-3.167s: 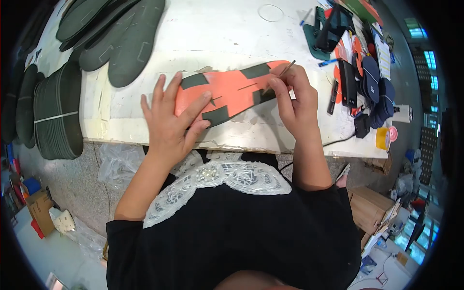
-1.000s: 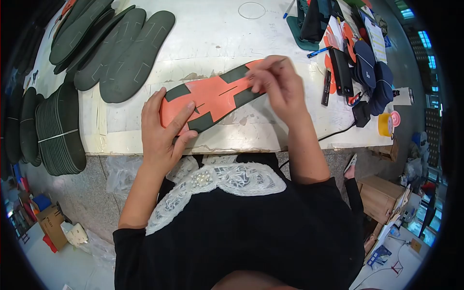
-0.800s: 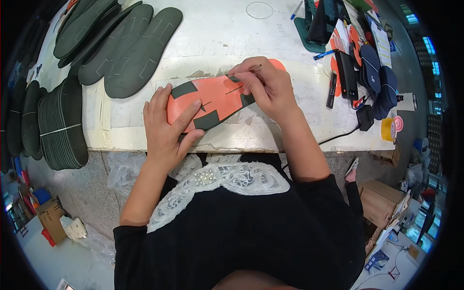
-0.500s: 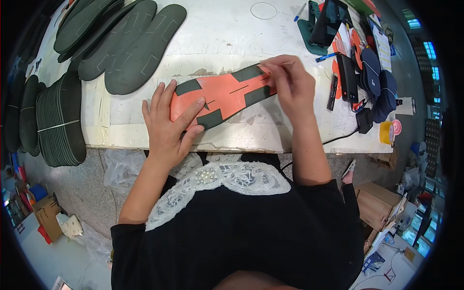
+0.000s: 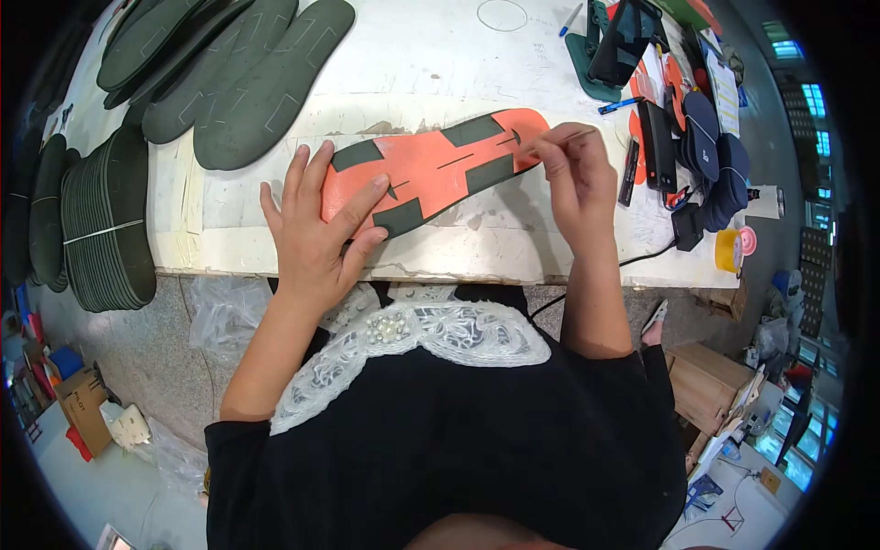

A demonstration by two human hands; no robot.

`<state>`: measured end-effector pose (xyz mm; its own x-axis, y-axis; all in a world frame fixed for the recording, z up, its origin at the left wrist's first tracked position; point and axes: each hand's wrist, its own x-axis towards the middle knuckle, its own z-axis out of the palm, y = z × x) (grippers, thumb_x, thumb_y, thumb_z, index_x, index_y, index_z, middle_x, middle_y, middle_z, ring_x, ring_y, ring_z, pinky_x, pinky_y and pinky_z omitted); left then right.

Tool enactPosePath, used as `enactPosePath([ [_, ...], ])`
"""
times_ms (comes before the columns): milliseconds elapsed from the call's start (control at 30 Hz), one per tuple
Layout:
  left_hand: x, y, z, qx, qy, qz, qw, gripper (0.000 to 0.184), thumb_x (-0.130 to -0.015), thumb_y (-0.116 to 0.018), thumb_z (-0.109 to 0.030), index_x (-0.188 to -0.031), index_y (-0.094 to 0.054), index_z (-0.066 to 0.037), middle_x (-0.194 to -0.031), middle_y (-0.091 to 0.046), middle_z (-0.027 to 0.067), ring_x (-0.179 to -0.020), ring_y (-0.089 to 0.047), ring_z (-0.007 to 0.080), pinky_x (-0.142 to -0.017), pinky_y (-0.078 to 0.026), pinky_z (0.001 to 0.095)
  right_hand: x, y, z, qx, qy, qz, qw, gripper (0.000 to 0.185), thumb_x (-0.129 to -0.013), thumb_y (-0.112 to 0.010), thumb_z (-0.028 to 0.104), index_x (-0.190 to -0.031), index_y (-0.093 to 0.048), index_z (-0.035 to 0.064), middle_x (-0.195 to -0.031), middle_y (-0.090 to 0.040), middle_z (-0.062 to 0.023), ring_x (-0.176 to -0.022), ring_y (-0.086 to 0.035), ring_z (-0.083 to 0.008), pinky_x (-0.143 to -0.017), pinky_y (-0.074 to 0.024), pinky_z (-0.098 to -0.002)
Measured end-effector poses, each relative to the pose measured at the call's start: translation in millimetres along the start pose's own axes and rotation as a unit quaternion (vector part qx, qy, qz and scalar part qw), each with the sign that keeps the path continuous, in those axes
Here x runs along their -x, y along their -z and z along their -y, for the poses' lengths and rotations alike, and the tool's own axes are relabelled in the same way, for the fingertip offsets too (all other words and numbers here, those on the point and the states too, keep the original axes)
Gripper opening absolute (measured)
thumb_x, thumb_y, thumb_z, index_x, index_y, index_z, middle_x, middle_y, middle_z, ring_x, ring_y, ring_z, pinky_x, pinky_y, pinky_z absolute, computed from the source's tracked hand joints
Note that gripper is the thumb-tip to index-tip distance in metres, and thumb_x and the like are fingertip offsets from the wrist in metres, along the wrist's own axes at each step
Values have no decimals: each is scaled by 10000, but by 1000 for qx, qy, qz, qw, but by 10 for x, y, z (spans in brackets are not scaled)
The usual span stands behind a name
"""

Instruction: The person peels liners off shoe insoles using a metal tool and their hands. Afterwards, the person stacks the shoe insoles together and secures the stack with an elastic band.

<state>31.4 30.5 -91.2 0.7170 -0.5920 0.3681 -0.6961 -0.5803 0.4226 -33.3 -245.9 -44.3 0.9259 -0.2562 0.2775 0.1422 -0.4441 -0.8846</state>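
Observation:
An orange sole-shaped template with cut-outs and slits lies over a dark green insole, whose surface shows through the cut-outs. My left hand lies spread on the wide end, fingers apart, pressing the template and insole to the table. At the narrow end, my right hand is closed in a pinch beside a slit. A thin pen-like stick seems to be in its fingertips, mostly hidden by the fingers.
Loose dark insoles with pale line marks lie at the upper left, beside a tied stack of insoles. On the right are a phone on a stand, a black cutter, a blue pen and yellow tape.
My right hand has moved right and slightly down from the narrow end, uncovering its rounded tip and slit. My left hand stays on the wide end.

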Motion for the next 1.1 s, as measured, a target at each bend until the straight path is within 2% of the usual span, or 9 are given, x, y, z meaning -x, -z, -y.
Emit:
enactPosePath([
  [100,3,4,8,-8,-1,-5,1000,469,-905,-621,-509,-1335,-666,-326,-1581,-372,171,-1458,-303,421,-1036,-189,758,-37,-64,54,60,31,45,997,151,-920,-587,-65,-1056,-626,-11,-945,-707,-107,-728,-614,-148,-663,-479,-216],
  [300,5,16,6,-20,6,5,1000,474,-905,-609,-538,-1330,-664,-334,-1588,-362,168,-1468,-287,420,-1017,-192,779,-304,-563,206,1,84,55,995,114,-909,-603,-51,-996,-649,7,-901,-703,-82,-701,-602,-125,-631,-462,-202],
  [433,5,9,-3,-29,5,12,999,483,-905,-598,-561,-1333,-656,-345,-1594,-344,182,-1478,-271,417,-994,-194,799,-368,-736,210,29,90,94,991,80,-892,-648,38,-955,-682,72,-707,-614,-16,-558,-511,-118,-535,-405,-245],
  [600,20,-30,-3,-21,7,-3,1000,485,-908,-595,-563,-1346,-641,-360,-1591,-333,203,-1480,-272,415,-979,-194,811,-413,-838,361,93,145,115,978,97,-904,-608,-40,-935,-684,13,-805,-690,-36,-642,-588,-104,-593,-446,-189],
  [767,46,-71,15,-26,-1,-14,1000,506,-909,-584,-582,-1364,-620,-364,-1582,-335,220,-1474,-285,418,-975,-195,815,-489,-1035,416,75,184,109,974,90,-896,-617,-37,-944,-679,8,-821,-688,-40,-656,-589,-111,-603,-458,-201],
  [833,23,-57,5,-28,2,-16,999,512,-909,-581,-588,-1368,-617,-362,-1582,-335,220,-1474,-287,417,-973,-196,816,-439,-913,434,4,103,66,992,93,-894,-618,-38,-957,-672,5,-864,-700,-56,-674,-596,-131,-628,-487,-224],
  [867,12,-45,-7,-27,3,-16,1000,519,-909,-578,-593,-1371,-614,-359,-1582,-335,220,-1473,-289,417,-972,-197,816,-363,-844,442,3,102,71,992,93,-894,-618,-38,-957,-672,5,-864,-700,-56,-674,-596,-131,-628,-487,-224],
  [933,2,-34,-12,-25,2,-15,1000,532,-909,-572,-604,-1378,-608,-355,-1583,-334,220,-1472,-293,416,-969,-199,817,-178,-741,461,-98,60,89,989,114,-849,-670,-21,-936,-687,50,-860,-674,-38,-655,-569,-155,-589,-456,-265],
  [1100,30,-49,14,-12,10,-9,1000,571,-901,-567,-631,-1384,-620,-330,-1622,-301,193,-1502,-258,413,-1042,-120,810,104,-750,383,-3,110,130,985,100,-850,-660,-45,-921,-675,24,-874,-687,-49,-677,-580,-148,-598,-454,-250],
])
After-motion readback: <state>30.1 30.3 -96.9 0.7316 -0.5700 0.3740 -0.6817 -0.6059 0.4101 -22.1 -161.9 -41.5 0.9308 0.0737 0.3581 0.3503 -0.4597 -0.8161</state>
